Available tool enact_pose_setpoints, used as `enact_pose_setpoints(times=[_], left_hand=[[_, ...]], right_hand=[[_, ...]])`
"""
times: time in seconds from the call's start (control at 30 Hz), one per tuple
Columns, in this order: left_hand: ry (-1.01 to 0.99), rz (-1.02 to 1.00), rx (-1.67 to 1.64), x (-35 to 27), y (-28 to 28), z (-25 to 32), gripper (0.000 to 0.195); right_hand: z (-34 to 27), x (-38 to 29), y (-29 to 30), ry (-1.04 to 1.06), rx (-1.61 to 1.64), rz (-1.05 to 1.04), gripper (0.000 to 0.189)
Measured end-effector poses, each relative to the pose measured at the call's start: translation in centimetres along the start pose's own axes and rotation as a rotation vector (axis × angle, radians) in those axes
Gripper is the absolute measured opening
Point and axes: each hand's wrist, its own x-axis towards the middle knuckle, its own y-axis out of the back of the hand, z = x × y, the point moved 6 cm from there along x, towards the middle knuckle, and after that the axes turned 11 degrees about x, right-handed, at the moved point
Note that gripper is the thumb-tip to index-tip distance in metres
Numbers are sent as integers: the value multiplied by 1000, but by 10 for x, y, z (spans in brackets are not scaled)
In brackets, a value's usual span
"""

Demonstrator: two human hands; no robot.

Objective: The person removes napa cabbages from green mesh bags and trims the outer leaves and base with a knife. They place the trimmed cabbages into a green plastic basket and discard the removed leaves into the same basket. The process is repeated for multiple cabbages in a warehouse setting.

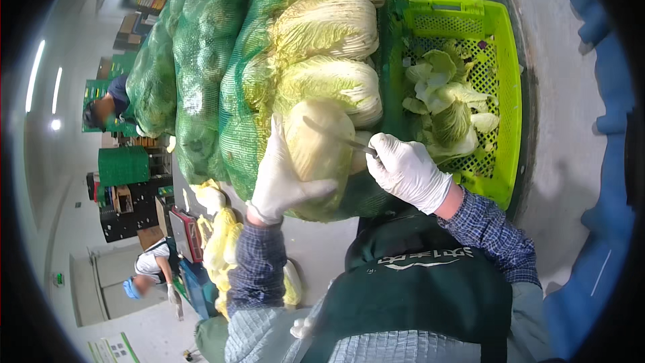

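Observation:
A pale napa cabbage (320, 154), slightly blurred, lies in front of me. My left hand (284, 176), in a white glove, is spread against its left side with the thumb across its near end. A white glove also covers my right hand (405, 169), whose fingers are closed around the handle of a knife (335, 137). The blade extends leftward over the cabbage; whether it touches the leaves I cannot tell. Beyond, more napa cabbages (327, 27) lie in a row inside an opened green mesh sack (247, 111).
To the right stands a lime-green plastic crate (509, 106) holding loose cabbage leaves (448, 106). Full mesh sacks (201, 55) are stacked to the left. Yellowish leaves (221, 247) lie by my left sleeve. Two other people (153, 264) are farther off, near green crates (123, 166).

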Motion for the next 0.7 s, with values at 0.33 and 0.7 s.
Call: enact_pose_setpoints(times=[0.33,0.7], left_hand=[[19,10,-28,1,-12,-23,113],[49,168,152,-16,-13,2,114]], right_hand=[[24,38,-24,-224,-315,-298,22],[19,70,-27,-332,-376,-428,21]])
